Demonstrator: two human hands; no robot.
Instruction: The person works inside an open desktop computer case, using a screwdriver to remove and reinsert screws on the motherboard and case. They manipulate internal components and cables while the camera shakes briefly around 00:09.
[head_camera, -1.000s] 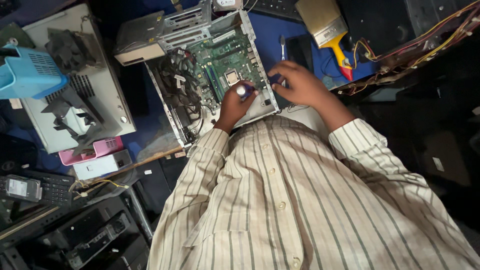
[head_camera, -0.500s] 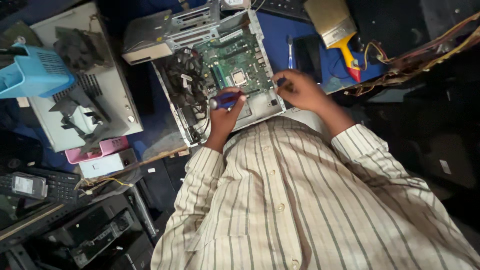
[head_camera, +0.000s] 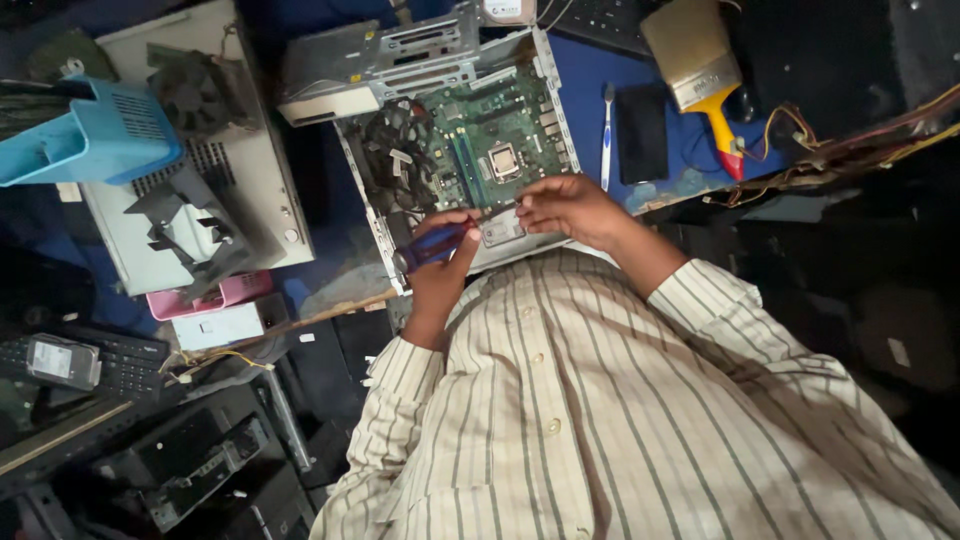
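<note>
Screwdriver (head_camera: 432, 246), blue handle, left hand (head_camera: 440, 270) grip, green motherboard (head_camera: 490, 150)

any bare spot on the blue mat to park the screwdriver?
Bare blue mat between the open case and the toothbrush, and a strip between the black phone and the paintbrush. Crowded: wires at the mat's far edge, parts left of the case. Left hand holds the screwdriver; right hand rests at the case edge.

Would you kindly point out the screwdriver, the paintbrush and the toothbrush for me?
screwdriver (head_camera: 432, 246), head view, on its blue handle held in the left hand (head_camera: 440, 280).
paintbrush (head_camera: 684, 42), head view, on its pale bristles.
toothbrush (head_camera: 606, 140), head view, on the middle of its white handle.
</note>
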